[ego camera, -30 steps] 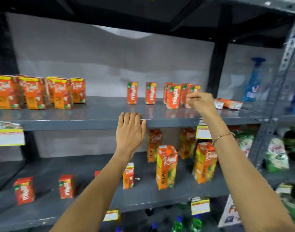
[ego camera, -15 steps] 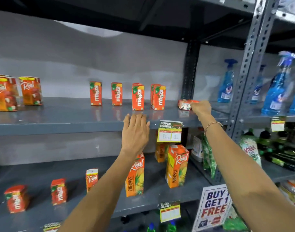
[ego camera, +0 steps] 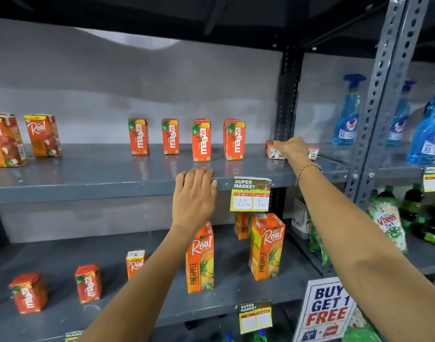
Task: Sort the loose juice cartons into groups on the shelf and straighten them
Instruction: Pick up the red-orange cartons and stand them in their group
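Observation:
Several small orange Maaza cartons [ego camera: 201,140] stand upright in a spaced row on the upper grey shelf [ego camera: 88,183]. At the shelf's right end lies a fallen small carton [ego camera: 272,150], and my right hand [ego camera: 293,149] closes over it; a second lying carton [ego camera: 314,153] shows just beyond the hand. My left hand [ego camera: 194,196] rests flat on the shelf's front edge, fingers together, holding nothing. Larger Real cartons [ego camera: 42,134] stand at the upper left. Below stand tall Real pineapple cartons [ego camera: 200,260], a small Real carton [ego camera: 135,262] and two small Maaza cartons [ego camera: 88,283].
A price tag [ego camera: 251,195] hangs from the upper shelf edge. A perforated upright post [ego camera: 381,95] divides off blue spray bottles [ego camera: 348,114] on the right. Green Wheel packets [ego camera: 388,225], dark bottles and a "Buy 1 Get 1 Free" sign [ego camera: 327,309] sit lower right.
The view has swung right along the shelf. My right hand left the standing Maaza cartons and reached right onto the lying carton. My left hand stays on the shelf edge.

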Available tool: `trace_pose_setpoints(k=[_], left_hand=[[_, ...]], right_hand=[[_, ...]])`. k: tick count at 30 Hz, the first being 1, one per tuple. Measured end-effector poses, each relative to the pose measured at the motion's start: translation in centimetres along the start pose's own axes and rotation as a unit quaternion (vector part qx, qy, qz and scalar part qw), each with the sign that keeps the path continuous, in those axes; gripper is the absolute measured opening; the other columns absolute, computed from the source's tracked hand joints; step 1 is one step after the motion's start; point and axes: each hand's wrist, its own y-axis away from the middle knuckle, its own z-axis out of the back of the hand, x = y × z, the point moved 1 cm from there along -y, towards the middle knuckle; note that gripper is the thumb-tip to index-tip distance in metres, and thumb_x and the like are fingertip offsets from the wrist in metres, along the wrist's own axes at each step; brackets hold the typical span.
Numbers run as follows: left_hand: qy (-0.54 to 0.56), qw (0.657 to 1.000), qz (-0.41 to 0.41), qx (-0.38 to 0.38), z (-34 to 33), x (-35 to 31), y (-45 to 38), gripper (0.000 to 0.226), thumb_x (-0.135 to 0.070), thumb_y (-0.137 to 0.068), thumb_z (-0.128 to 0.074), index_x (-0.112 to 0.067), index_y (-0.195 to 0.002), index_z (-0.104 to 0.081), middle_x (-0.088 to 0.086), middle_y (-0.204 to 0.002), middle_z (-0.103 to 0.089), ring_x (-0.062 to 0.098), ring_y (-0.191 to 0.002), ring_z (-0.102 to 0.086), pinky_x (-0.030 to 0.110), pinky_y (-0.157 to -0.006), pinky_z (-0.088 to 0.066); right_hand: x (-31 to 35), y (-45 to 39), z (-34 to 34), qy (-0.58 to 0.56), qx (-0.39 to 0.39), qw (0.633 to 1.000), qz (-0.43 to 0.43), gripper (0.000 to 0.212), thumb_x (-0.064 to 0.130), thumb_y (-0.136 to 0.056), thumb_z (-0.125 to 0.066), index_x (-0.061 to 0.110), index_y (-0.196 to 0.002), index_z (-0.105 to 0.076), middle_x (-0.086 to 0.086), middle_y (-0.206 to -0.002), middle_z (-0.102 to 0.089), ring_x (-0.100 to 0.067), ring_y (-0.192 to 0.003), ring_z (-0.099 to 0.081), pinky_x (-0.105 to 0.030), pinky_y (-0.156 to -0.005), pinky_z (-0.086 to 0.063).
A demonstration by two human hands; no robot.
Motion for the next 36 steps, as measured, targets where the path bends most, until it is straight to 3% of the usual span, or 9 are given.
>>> trace_pose_setpoints(k=[2, 4, 7, 10, 15, 20, 28, 36], left_hand=[[-0.002, 1.0, 0.0, -0.004, 0.0, 0.1, 0.0, 0.036, -0.03, -0.098, -0.036, -0.011, -0.11, -0.064, 0.006, -0.108, -0.068, 0.024, -0.099, -0.063, 0.035, -0.092, -0.036], [0.0, 1.0, 0.001, -0.002, 0.1, 0.1, 0.1, 0.035, -0.03, -0.098, -0.037, -0.011, -0.11, -0.064, 0.006, -0.108, -0.068, 0.024, -0.099, -0.063, 0.035, -0.092, -0.036], [0.004, 1.0, 0.004, 0.006, 0.1, 0.0, 0.1, 0.037, -0.03, -0.098, -0.036, -0.011, -0.111, -0.063, 0.006, -0.108, -0.068, 0.024, -0.099, -0.063, 0.036, -0.092, -0.039], [0.006, 1.0, 0.005, 0.013, 0.3, -0.1, 0.0, 0.036, -0.03, -0.098, -0.036, -0.01, -0.111, -0.063, 0.007, -0.108, -0.068, 0.025, -0.099, -0.063, 0.038, -0.092, -0.041], [0.015, 0.999, 0.0, 0.044, 0.9, 0.2, -0.2, 0.037, -0.03, -0.098, -0.035, -0.01, -0.112, -0.063, 0.006, -0.109, -0.067, 0.025, -0.099, -0.063, 0.037, -0.09, -0.042], [0.027, 0.994, -0.053, 0.096, 2.3, 2.7, -0.4, 0.039, -0.031, -0.096, -0.036, -0.009, -0.114, -0.064, 0.007, -0.111, -0.068, 0.025, -0.101, -0.065, 0.039, -0.093, -0.048], [-0.019, 0.996, 0.023, 0.084, 5.7, 14.4, 2.6, 0.039, -0.029, -0.097, -0.034, -0.007, -0.106, -0.065, 0.01, -0.105, -0.068, 0.029, -0.097, -0.063, 0.042, -0.096, -0.038], [-0.049, 0.992, 0.098, 0.061, 9.1, 25.7, 5.7, 0.042, -0.03, -0.098, -0.03, -0.006, -0.107, -0.062, 0.012, -0.109, -0.065, 0.031, -0.103, -0.059, 0.044, -0.1, -0.035]], right_hand=[[-0.2, 0.0, -0.3, -0.001, -0.01, 1.0, 0.003, 0.016, 0.022, -0.088, -0.057, 0.006, -0.088, -0.056, -0.017, -0.11, -0.067, -0.033, -0.103, -0.063, -0.036, -0.083, -0.049], [-0.5, 0.0, -0.7, -0.018, -0.021, 1.0, 0.002, 0.02, 0.019, -0.087, -0.057, 0.0, -0.095, -0.056, -0.016, -0.112, -0.065, -0.034, -0.103, -0.063, -0.037, -0.083, -0.049], [-0.8, 0.5, -0.9, -0.054, -0.024, 0.998, -0.007, 0.051, 0.017, -0.085, -0.063, -0.002, -0.128, -0.042, -0.019, -0.126, -0.058, -0.035, -0.113, -0.059, -0.042, -0.095, -0.049], [-1.3, 0.9, -0.5, -0.063, -0.006, 0.998, 0.001, 0.065, 0.016, -0.084, -0.067, -0.001, -0.133, -0.029, -0.02, -0.129, -0.056, -0.035, -0.117, -0.057, -0.044, -0.097, -0.048], [-1.4, 1.8, 0.5, -0.004, 0.021, 0.999, 0.039, 0.073, 0.024, -0.076, -0.077, 0.002, -0.131, -0.035, -0.017, -0.132, -0.054, -0.032, -0.121, -0.054, -0.04, -0.096, -0.045], [-0.7, 3.6, 0.4, 0.005, 0.019, 0.998, 0.061, 0.06, 0.03, -0.077, -0.075, 0.004, -0.125, -0.049, -0.015, -0.129, -0.059, -0.03, -0.117, -0.058, -0.036, -0.093, -0.046], [4.9, 11.1, -2.3, -0.084, 0.061, 0.987, 0.122, 0.059, 0.029, -0.071, -0.08, 0.011, -0.122, -0.054, -0.007, -0.126, -0.063, -0.023, -0.115, -0.061, -0.032, -0.09, -0.046], [15.0, 17.7, -10.8, -0.112, 0.164, 0.961, 0.195, 0.055, 0.024, -0.066, -0.084, 0.012, -0.114, -0.061, -0.002, -0.115, -0.069, -0.019, -0.107, -0.065, -0.028, -0.085, -0.047]])
